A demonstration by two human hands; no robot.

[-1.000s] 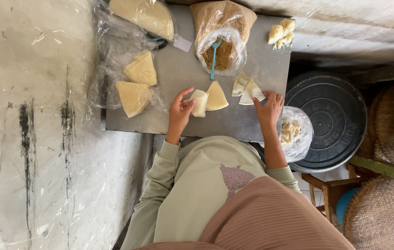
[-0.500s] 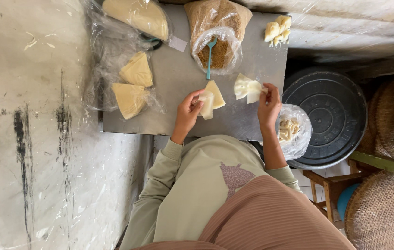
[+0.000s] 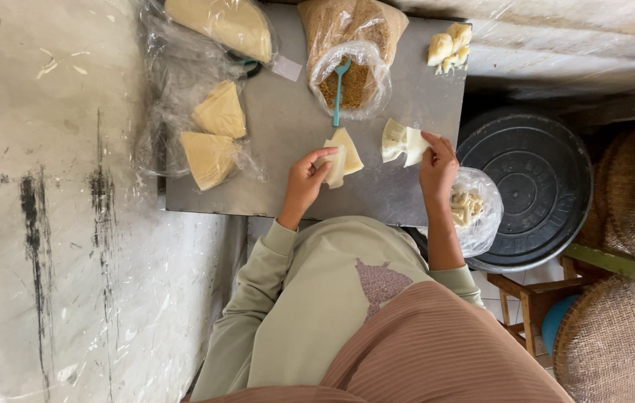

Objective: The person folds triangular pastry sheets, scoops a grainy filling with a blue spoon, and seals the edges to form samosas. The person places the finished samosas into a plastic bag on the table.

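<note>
1. On the grey table (image 3: pixel 288 142), my left hand (image 3: pixel 304 179) has its grip pinched on a folded wrapper (image 3: pixel 340 158), just below the spoon (image 3: pixel 338 89).
2. My right hand (image 3: pixel 437 166) nips a second wrapper (image 3: pixel 401 142) at its corner.
3. Both look thin, limp, easily torn; I'd hold them by the edges, lightly.

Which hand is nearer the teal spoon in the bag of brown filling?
Left. The left hand holds a wrapper just below the teal spoon; the right hand is off to its right.
</note>
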